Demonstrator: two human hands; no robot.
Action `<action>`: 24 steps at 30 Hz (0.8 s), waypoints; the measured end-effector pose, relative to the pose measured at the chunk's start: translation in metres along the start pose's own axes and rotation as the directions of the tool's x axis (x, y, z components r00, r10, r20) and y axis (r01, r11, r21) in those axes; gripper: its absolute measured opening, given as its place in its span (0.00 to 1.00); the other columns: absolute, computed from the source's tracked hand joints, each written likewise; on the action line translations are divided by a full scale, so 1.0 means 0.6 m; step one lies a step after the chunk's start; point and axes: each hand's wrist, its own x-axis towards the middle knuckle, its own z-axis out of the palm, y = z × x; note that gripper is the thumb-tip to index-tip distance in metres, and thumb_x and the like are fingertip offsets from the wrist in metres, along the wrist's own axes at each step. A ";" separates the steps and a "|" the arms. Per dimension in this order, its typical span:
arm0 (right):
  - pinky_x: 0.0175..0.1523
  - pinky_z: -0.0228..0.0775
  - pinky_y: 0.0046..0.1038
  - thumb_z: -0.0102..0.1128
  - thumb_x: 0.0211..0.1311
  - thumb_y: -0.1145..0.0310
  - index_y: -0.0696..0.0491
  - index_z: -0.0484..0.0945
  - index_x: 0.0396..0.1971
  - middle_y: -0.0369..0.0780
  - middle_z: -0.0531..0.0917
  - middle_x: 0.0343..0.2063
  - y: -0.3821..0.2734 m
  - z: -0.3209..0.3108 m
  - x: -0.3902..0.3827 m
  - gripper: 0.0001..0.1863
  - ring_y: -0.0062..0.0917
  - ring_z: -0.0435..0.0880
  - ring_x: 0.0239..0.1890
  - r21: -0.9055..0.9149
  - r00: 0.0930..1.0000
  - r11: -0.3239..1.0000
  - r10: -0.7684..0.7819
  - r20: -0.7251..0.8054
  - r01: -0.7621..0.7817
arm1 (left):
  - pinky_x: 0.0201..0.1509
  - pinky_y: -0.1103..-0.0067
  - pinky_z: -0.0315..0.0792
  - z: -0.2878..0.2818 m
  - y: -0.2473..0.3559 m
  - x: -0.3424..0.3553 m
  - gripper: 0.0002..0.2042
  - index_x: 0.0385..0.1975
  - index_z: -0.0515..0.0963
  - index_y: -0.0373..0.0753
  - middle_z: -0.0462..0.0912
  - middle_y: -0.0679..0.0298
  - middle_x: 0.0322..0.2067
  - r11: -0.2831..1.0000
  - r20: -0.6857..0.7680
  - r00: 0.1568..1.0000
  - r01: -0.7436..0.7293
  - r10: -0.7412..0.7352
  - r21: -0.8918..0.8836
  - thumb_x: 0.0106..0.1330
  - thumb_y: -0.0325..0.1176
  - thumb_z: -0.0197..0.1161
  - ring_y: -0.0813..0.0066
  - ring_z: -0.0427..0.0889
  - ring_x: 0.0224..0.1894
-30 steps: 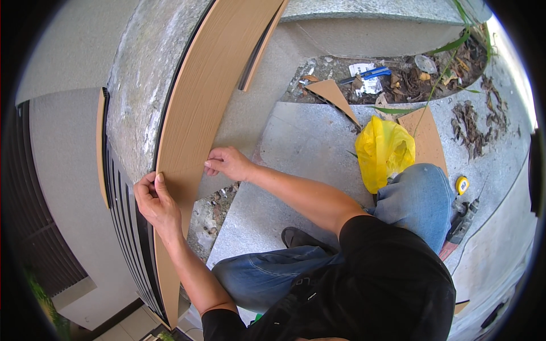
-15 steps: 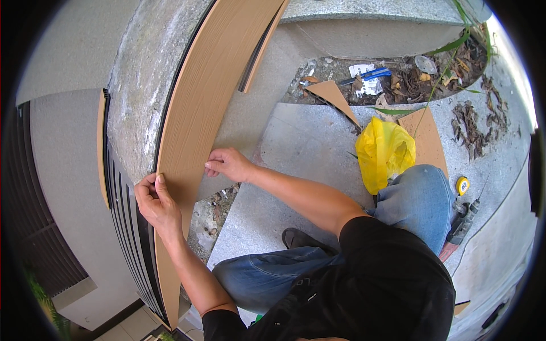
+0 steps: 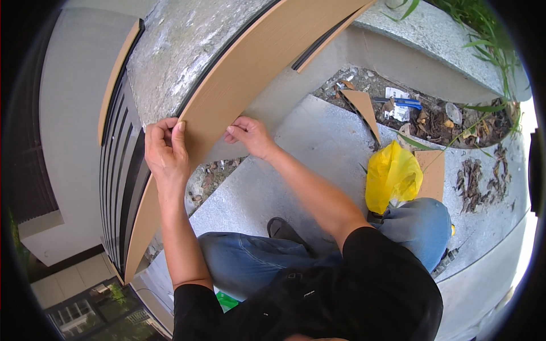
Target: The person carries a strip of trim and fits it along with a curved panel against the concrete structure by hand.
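Note:
A long tan wood-look plank (image 3: 256, 65) with a dark edge strip runs along a rough concrete ledge (image 3: 176, 45), from lower left to the top. My left hand (image 3: 168, 150) grips its left edge, thumb on the tan face and fingers bent over the side. Beside the right edge, my right hand (image 3: 253, 136) is closed, thumb and fingers pinched together close to the plank. What those fingertips hold, if anything, is hidden. Below my left hand, black slats (image 3: 116, 170) line the ledge's side. A narrow tan strip (image 3: 324, 42) hangs along the plank's far right side.
Right of my arm, a yellow plastic bag (image 3: 392, 179) rests on grey stone slabs, with tan board offcuts (image 3: 364, 108) (image 3: 433, 173) nearby. A blue utility knife (image 3: 406, 103) lies on a white paper in a leaf-strewn soil bed (image 3: 421, 122). A drill (image 3: 446, 261) shows partly beyond my knee.
The view has turned, so the plank now slants more to the right. Both hands keep nearly the same places by its edges. The tape measure is now mostly hidden behind my knee.

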 end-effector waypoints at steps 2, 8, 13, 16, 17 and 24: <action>0.48 0.83 0.29 0.58 0.76 0.69 0.61 0.80 0.46 0.41 0.87 0.38 0.004 -0.004 0.003 0.10 0.25 0.87 0.39 0.028 0.998 0.999 0.037 0.052 -0.038 | 0.34 0.77 0.72 0.000 0.002 0.004 0.06 0.37 0.82 0.34 0.77 0.62 0.30 1.000 -0.009 1.000 0.014 -0.014 -0.019 0.69 0.29 0.69 0.73 0.75 0.27; 0.49 0.83 0.30 0.58 0.76 0.69 0.63 0.79 0.46 0.45 0.87 0.39 0.003 0.008 0.002 0.11 0.27 0.87 0.39 -0.003 0.999 1.000 0.024 -0.028 -0.024 | 0.35 0.73 0.74 -0.013 -0.008 0.003 0.06 0.37 0.83 0.36 0.77 0.60 0.29 0.999 -0.023 0.999 0.030 -0.030 -0.013 0.66 0.31 0.70 0.68 0.77 0.28; 0.48 0.84 0.29 0.58 0.75 0.71 0.63 0.79 0.45 0.45 0.88 0.39 -0.011 0.019 -0.002 0.10 0.27 0.88 0.37 -0.021 0.998 0.999 0.031 -0.060 -0.032 | 0.36 0.71 0.74 -0.012 -0.013 0.002 0.07 0.37 0.83 0.37 0.77 0.60 0.30 1.000 -0.029 1.000 -0.002 0.002 -0.012 0.67 0.33 0.70 0.66 0.78 0.29; 0.47 0.84 0.29 0.59 0.74 0.71 0.62 0.79 0.43 0.45 0.88 0.38 -0.014 0.012 -0.002 0.09 0.26 0.88 0.36 -0.020 0.996 0.999 0.024 -0.082 -0.025 | 0.36 0.71 0.74 -0.014 -0.008 0.005 0.07 0.37 0.83 0.37 0.78 0.60 0.30 1.000 -0.021 1.000 0.001 -0.001 -0.018 0.67 0.33 0.69 0.65 0.78 0.29; 0.47 0.84 0.29 0.60 0.74 0.71 0.62 0.80 0.43 0.44 0.88 0.37 -0.011 0.010 0.000 0.09 0.26 0.88 0.36 -0.017 0.996 1.000 0.023 -0.089 -0.025 | 0.36 0.71 0.74 -0.014 -0.005 0.006 0.07 0.37 0.83 0.37 0.77 0.60 0.30 1.000 -0.010 1.000 0.001 -0.001 -0.012 0.67 0.33 0.69 0.65 0.78 0.29; 0.46 0.84 0.29 0.60 0.75 0.70 0.60 0.80 0.42 0.41 0.88 0.36 0.006 0.012 0.002 0.08 0.25 0.88 0.37 0.047 0.999 0.999 -0.002 -0.036 0.004 | 0.37 0.75 0.74 -0.014 -0.008 0.000 0.07 0.39 0.82 0.35 0.79 0.62 0.33 1.000 -0.002 1.000 0.016 -0.016 0.001 0.70 0.32 0.68 0.71 0.78 0.30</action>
